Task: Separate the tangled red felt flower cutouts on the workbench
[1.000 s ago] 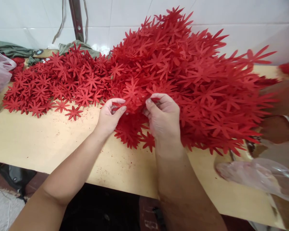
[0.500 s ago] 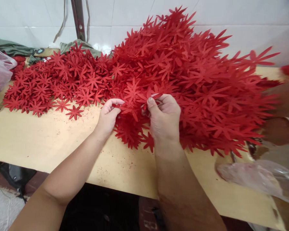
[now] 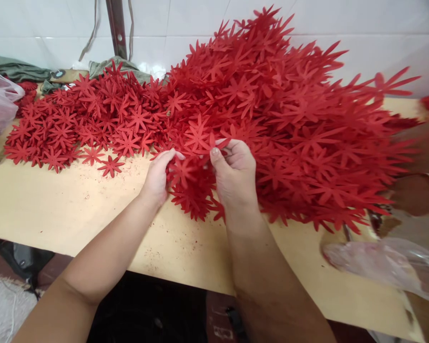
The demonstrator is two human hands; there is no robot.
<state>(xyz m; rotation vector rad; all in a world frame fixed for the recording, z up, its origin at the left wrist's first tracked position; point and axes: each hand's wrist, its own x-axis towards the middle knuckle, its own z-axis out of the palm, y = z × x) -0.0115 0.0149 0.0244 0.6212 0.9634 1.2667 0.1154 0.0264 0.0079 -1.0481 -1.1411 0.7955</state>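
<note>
Both hands are working at the near edge of the big red heap (image 3: 279,109) in the middle of the frame. The left hand (image 3: 157,178) is pinching one flower (image 3: 181,171) by a petal, thumb on top, fingers under it. The right hand (image 3: 236,178) is gripping a small stack (image 3: 214,143) of cut-outs just beside it, thumb pressing on top. The hands are sitting close together, almost touching. To do this well, I would judge, the left should be peeling a single piece gently sideways while the right is keeping the stack steady, so thin petals are not tearing. Separated flowers (image 3: 75,124) are lying spread toward the upper left on the table (image 3: 57,209).
</note>
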